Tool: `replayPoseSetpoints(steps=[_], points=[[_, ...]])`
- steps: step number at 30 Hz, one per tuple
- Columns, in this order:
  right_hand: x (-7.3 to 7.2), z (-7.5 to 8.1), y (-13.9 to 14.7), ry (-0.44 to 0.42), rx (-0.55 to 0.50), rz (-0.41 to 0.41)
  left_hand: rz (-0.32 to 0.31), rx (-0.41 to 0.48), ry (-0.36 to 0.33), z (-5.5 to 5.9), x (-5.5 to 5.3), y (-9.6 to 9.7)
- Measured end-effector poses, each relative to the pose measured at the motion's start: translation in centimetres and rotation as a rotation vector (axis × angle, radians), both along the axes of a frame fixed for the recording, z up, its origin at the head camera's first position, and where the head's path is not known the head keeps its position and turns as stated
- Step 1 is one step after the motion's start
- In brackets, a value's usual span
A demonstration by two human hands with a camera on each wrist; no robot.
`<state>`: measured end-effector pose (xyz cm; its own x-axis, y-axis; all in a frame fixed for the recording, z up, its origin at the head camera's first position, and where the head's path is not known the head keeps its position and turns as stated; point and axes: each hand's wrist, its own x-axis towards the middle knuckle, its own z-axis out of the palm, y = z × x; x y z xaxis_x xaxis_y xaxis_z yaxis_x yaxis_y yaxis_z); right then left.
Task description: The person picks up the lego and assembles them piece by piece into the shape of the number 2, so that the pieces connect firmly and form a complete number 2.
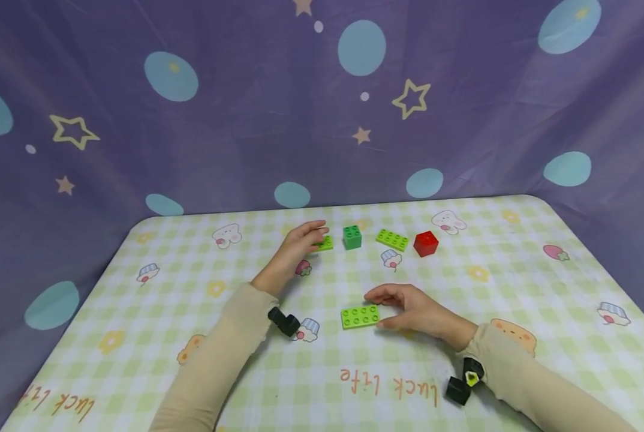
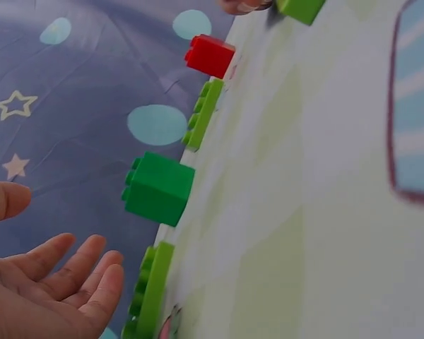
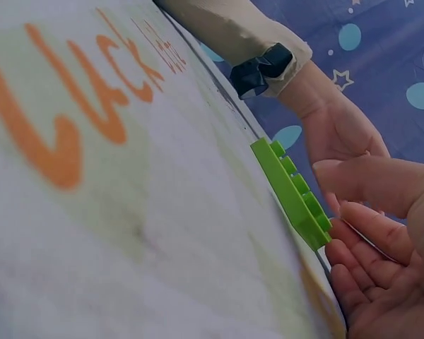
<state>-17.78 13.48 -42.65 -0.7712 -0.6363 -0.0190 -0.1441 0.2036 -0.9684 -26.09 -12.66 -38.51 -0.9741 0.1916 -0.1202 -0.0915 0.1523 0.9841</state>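
Note:
At the front middle of the table lies a flat lime-green building brick (image 1: 360, 317). My right hand (image 1: 416, 309) is at its right end, thumb and fingers apart and loosely curved about that end; the right wrist view shows no pinch on this brick (image 3: 293, 194). Farther back, my left hand (image 1: 296, 247) hovers over a second flat lime-green brick (image 1: 325, 243), partly hiding it. In the left wrist view the left fingers (image 2: 92, 275) are spread, with nothing between them. Just right of that brick stands a taller dark green brick (image 1: 352, 237).
A third flat lime-green brick (image 1: 392, 239) and a red brick (image 1: 426, 243) continue the row along the back. The checked tablecloth (image 1: 155, 324) has printed pictures and lettering. Behind the table's far edge hangs a purple curtain (image 1: 246, 132).

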Motion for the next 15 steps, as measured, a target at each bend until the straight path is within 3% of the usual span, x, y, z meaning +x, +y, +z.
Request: replayPoseSetpoints(steps=[7,15], points=[[0.0,-0.2,0.3,0.063,-0.011,0.008,-0.041,0.045,0.018,-0.7,-0.1,1.1],[-0.2,-0.4,0.4,0.091,0.004,0.007,-0.022,0.066,0.048,-1.6,-0.4,2.1]])
